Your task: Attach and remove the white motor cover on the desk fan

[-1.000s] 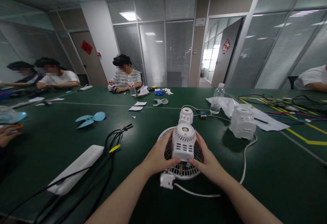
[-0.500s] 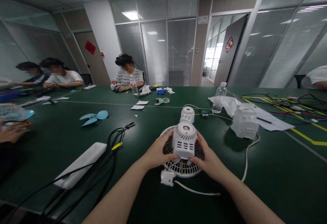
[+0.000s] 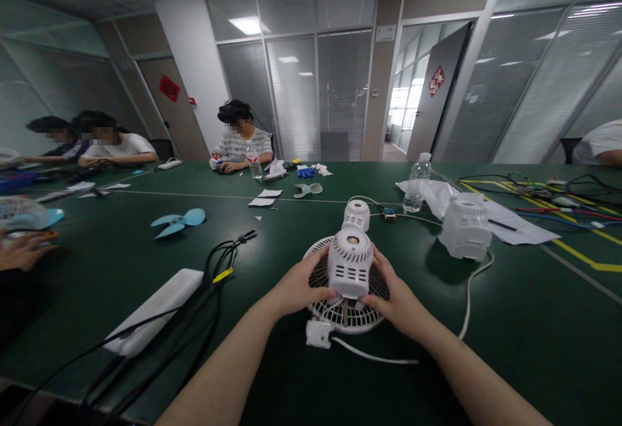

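Between my two hands is a white vented fan motor housing (image 3: 350,264), above a round white fan grille (image 3: 347,322). My left hand (image 3: 299,286) is closed on its left side, and my right hand (image 3: 396,293) grips its right side. The fingers behind the housing are partly hidden. Just beyond it stands a second, smaller-looking white vented part (image 3: 356,214). A white plastic piece (image 3: 319,334) lies at the near edge of the grille, beside a white cord (image 3: 374,358). Whether the housing touches the grille, I cannot tell.
A white power strip (image 3: 155,309) with black cables (image 3: 214,303) lies at left, near blue fan blades (image 3: 179,223). To the right stand another white housing (image 3: 465,228) and a water bottle (image 3: 416,183). A co-worker's hand (image 3: 24,251) shows at far left; other people sit around the table.
The view has shifted very slightly. Both hands keep the same hold on the housing, which has hardly moved.
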A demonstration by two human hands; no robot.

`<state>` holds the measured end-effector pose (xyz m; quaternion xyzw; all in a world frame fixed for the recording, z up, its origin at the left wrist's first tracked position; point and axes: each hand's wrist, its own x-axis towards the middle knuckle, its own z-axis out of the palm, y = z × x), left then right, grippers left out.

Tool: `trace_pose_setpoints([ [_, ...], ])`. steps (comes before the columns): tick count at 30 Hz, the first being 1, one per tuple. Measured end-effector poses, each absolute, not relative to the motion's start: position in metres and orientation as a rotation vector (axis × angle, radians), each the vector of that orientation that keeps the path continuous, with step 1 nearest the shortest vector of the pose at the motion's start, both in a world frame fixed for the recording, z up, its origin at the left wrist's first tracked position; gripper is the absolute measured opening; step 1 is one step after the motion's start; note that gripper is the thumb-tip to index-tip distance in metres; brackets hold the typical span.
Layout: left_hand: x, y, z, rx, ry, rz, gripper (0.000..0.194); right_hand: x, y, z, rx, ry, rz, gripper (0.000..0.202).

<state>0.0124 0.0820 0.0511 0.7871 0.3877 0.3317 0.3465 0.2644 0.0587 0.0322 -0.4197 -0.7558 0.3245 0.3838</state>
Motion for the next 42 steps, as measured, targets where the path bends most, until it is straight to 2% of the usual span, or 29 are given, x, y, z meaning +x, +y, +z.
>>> trace_pose_setpoints([
  [11, 0.009, 0.086, 0.047, 2.028, 1.016, 0.835, 0.090, 0.268, 0.059, 0.034, -1.028, -1.966, 0.855, 0.089],
  [25, 0.008, 0.087, 0.046, 2.072, 0.988, 0.799, 0.094, 0.268, 0.060, 0.029, -1.103, -2.000, 0.847, 0.091],
  [32, 0.008, 0.088, 0.046, 2.066, 0.980, 0.822, 0.086, 0.264, 0.055, 0.038, -1.190, -1.995, 0.834, 0.091],
  [38, 0.011, 0.085, 0.049, 2.086, 1.024, 0.835, 0.087, 0.263, 0.054, 0.036, -1.214, -2.012, 0.789, 0.091],
  [42, 0.011, 0.084, 0.048, 2.189, 1.202, 0.780, 0.088, 0.263, 0.053, 0.034, -1.219, -2.041, 0.732, 0.083],
])
